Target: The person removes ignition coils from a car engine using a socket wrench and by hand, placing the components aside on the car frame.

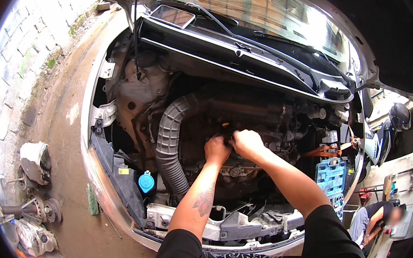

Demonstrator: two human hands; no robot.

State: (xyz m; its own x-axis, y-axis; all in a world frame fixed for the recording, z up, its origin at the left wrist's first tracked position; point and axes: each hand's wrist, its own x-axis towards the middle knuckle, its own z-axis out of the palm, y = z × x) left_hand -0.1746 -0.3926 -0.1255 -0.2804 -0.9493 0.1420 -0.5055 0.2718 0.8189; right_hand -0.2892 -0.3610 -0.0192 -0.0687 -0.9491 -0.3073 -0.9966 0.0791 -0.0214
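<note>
Both my arms reach into the open engine bay of a car, over the dark engine (260, 124). My left hand (217, 149) is closed, its fingers curled inward near the middle of the engine. Right beside it, my right hand (248, 143) is closed too, with its fingertips almost meeting the left ones. A small dark part (228, 136) shows between the hands, too shadowed to name. Just beyond it is a small yellow-orange piece (225, 125). To the left of my hands, a grey ribbed air hose (169, 139) curves down toward the front.
A blue-capped filler (146, 182) stands at the front left. On the right edge of the bay rests a blue tool case (330, 177), near an orange strap (322, 151). A thin rod (135, 37) rises at the left. Metal parts (39, 212) lie on the ground; a person (377, 222) sits at right.
</note>
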